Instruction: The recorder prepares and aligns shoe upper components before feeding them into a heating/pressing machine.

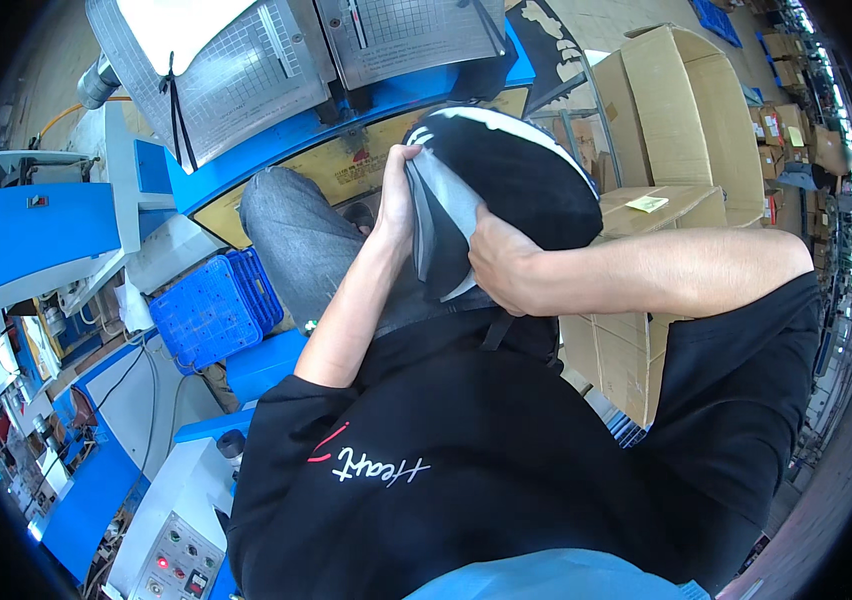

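Observation:
On my lap lies a black, soft-looking piece (521,180) with white edging along its far side; its exact kind does not show. A light grey folded flap of sheet material (454,195), dark on its other side, rises from its near left part. My left hand (399,190) pinches the flap's far upper end between thumb and fingers. Lower down and to the right, my right hand (506,262) is closed on the flap's other edge, its fingertips partly hidden behind the material.
Ahead stands a blue machine with two gridded metal plates (416,35); a white piece with black cord (181,30) lies over the left plate. Open cardboard boxes (691,110) stand at right. Blue crates (216,310) and a control box with buttons (176,560) are at left.

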A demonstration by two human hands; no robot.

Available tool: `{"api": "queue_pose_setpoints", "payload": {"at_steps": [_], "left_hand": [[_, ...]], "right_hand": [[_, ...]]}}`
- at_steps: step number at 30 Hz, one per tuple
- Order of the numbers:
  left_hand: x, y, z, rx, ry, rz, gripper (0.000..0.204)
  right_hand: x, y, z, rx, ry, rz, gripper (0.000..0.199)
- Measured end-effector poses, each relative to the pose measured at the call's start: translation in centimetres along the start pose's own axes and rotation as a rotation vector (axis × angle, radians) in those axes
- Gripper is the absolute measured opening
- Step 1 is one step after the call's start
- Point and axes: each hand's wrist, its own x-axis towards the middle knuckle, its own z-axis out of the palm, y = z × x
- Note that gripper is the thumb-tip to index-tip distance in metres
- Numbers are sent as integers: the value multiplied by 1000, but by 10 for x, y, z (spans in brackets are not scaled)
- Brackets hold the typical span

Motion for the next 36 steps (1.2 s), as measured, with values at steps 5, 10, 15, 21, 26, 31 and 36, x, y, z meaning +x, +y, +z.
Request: {"api": "queue_pose_setpoints", "payload": {"at_steps": [5, 10, 15, 21, 26, 31, 36], "left_hand": [[-4, 3, 10, -134, -48, 64, 58], [-18, 7, 19, -180, -60, -2, 57], [-2, -1, 7, -58, -35, -63, 60], [39, -24, -37, -365, -216, -54, 56], [24, 4, -22, -242, -404, -107, 56], [17, 5, -27, -293, -360, -51, 56], [15, 2, -17, -245, -361, -14, 53]], "right_hand": [[-3, -1, -1, -116, 164, -96, 26], [20, 4, 6, 93, 87, -105, 24], [5, -5, 1, -36, 213, -99, 22], [-9, -25, -14, -15, 544, -147, 20], [-83, 1, -39, 500, 777, -88, 24], [-98, 45, -2, 739, 677, 492, 29], [-49, 38, 57, 1366, 592, 478, 38]]}}
